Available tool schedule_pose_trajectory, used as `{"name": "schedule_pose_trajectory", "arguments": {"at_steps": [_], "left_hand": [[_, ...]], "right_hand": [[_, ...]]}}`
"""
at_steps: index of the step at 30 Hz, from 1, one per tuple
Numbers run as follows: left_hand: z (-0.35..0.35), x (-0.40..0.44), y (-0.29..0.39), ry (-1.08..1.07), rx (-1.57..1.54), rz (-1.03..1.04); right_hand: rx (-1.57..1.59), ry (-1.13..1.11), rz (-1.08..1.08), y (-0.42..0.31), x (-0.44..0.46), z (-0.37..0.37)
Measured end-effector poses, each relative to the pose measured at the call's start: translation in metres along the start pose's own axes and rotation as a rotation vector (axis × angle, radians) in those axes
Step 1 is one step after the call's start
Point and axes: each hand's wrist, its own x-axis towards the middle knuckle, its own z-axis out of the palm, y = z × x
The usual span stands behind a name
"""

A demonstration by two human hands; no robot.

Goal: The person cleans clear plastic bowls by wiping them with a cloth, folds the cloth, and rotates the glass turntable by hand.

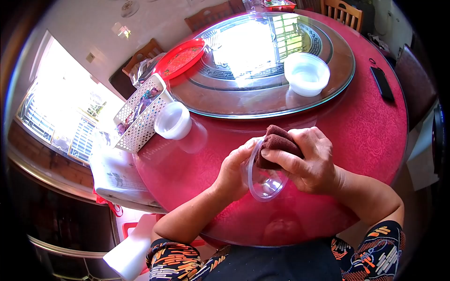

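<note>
My left hand (pixel 236 168) grips a clear plastic bowl (pixel 268 187) from its left side, and the bowl is tipped so its opening faces right and toward me. A folded brown cloth (pixel 281 143) is bunched in my right hand (pixel 311 161), its fingers wrapped round it. The cloth presses against the upper rim of the bowl. Both hands are above the near part of the red table (pixel 225 210). To the left, another clear plastic bowl (pixel 173 121) stands on the table. A stack of similar bowls (pixel 307 75) rests on the glass turntable (pixel 262 105).
A white perforated basket (pixel 143 117) with small wrapped items sits at the table's left edge. A red tray (pixel 180 58) lies on the turntable's left side. At the right is a black phone (pixel 382 84). Wooden chairs (pixel 344 14) surround the far side.
</note>
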Motion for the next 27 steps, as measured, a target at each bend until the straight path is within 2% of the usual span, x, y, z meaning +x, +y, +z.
{"name": "schedule_pose_trajectory", "arguments": {"at_steps": [4,5,10,11,13,14,17,19,21,23,25,27], "left_hand": [[0.014,0.0,-0.001,0.133,0.104,0.184],[0.01,0.001,0.002,0.096,0.153,0.251],[0.013,-0.006,0.007,0.187,0.3,0.444],[0.01,-0.006,0.007,0.188,0.379,0.467],[0.004,-0.006,0.006,0.186,0.538,0.512],[0.003,-0.006,0.004,0.203,0.533,0.517],[0.002,-0.006,0.005,0.152,0.594,0.547],[0.007,-0.005,0.002,0.161,0.564,0.565],[0.006,-0.005,0.001,0.152,0.598,0.604],[0.005,-0.006,0.0,0.13,0.658,0.595],[0.007,-0.011,-0.003,0.107,0.686,0.532],[0.012,-0.011,-0.004,0.1,0.719,0.52]], "right_hand": [[-0.041,-0.077,0.16,0.005,-0.004,0.003],[-0.044,-0.125,0.223,0.005,-0.006,0.004],[0.13,-0.429,0.475,-0.009,-0.017,0.008],[0.245,-0.423,0.49,-0.011,-0.018,0.007],[0.582,-0.584,0.671,-0.012,-0.015,0.004],[0.72,-0.737,0.802,-0.011,-0.007,-0.003],[1.463,-0.608,1.159,-0.013,-0.001,-0.006],[1.557,-0.492,1.232,-0.013,0.01,-0.018],[1.594,-0.48,1.259,-0.012,0.009,-0.019],[1.526,-0.543,1.102,-0.013,-0.001,-0.011],[1.149,-0.653,0.801,-0.012,-0.009,-0.004],[0.939,-0.706,0.67,-0.01,-0.012,-0.001]]}}
